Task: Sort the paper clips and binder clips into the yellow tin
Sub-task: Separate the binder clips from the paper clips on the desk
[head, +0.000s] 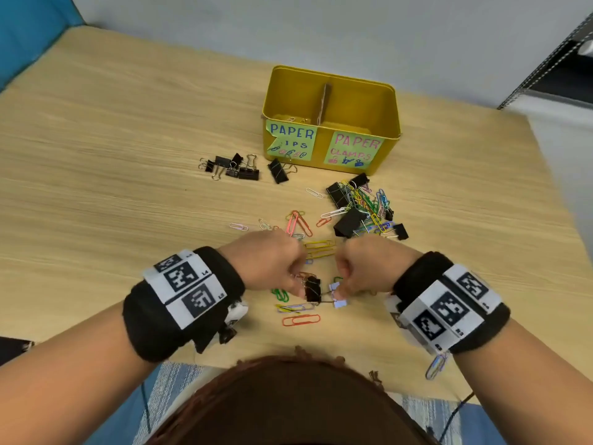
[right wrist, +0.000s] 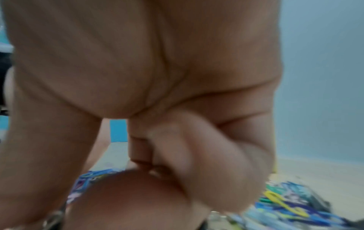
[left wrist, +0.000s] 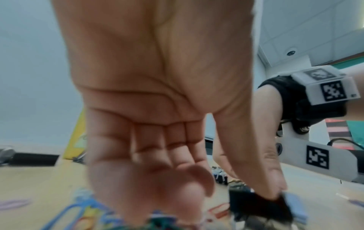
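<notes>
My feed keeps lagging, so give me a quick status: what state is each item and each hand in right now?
yellow tin: open, upright, divider in the middle.
left compartment: a few clips inside.
right compartment: no clips visible.
black binder clip: gripped by left hand.
pale blue clip: pinched by right hand.
binder clip group: loose on table.
mixed pile: tangled, unsorted.

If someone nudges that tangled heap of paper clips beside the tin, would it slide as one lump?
Probably partly: the tangled heap looks interlinked, so clips would likely drag neighbours. Its thin wire suggests lightness. The black binder clips among it may snag and slow it.
</notes>
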A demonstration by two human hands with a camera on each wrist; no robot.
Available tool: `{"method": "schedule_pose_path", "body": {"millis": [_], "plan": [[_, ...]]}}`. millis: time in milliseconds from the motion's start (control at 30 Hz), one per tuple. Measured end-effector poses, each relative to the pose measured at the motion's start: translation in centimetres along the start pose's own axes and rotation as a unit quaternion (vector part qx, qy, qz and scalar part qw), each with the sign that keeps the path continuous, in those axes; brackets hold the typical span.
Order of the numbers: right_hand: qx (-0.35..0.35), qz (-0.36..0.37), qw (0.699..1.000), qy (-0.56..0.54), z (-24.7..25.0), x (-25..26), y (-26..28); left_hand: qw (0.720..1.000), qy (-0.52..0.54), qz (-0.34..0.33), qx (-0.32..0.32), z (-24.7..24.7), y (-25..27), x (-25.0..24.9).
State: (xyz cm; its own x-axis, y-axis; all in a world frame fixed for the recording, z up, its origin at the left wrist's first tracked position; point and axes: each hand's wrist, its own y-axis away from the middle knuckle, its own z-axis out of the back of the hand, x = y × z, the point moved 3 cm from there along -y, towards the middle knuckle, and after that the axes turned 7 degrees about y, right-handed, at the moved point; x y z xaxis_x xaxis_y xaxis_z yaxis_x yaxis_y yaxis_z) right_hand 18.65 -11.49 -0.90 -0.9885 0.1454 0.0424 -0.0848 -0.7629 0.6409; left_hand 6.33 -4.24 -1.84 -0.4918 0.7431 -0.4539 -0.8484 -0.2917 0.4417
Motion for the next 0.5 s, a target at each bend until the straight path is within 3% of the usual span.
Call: {"method": "schedule_pose_path", "body": {"millis": [100,267,333,500], "plan": [[-0.015,0.005,0.999,-0.033,-0.3,-0.6,0.9,0.997,0.06,-0.05,0.027,-0.2,-0.2,-1.0],[0.022,-0.014,0.995,-0.099,-2.5,-1.1,2.1,0.996,0.006,-0.086,0.008,-0.7,-0.7,-3.4],[0.035,-0.062,0.987,-0.147,-2.9,-3.5,3.3,0.993,0.016,-0.117,-0.007,-0.5,-0.8,-5.0],[-0.032,-0.216,0.956,-0.197,-2.6,-10.7,5.6,0.981,0.076,-0.176,-0.022,-0.8,-4.1,-10.1]]}}
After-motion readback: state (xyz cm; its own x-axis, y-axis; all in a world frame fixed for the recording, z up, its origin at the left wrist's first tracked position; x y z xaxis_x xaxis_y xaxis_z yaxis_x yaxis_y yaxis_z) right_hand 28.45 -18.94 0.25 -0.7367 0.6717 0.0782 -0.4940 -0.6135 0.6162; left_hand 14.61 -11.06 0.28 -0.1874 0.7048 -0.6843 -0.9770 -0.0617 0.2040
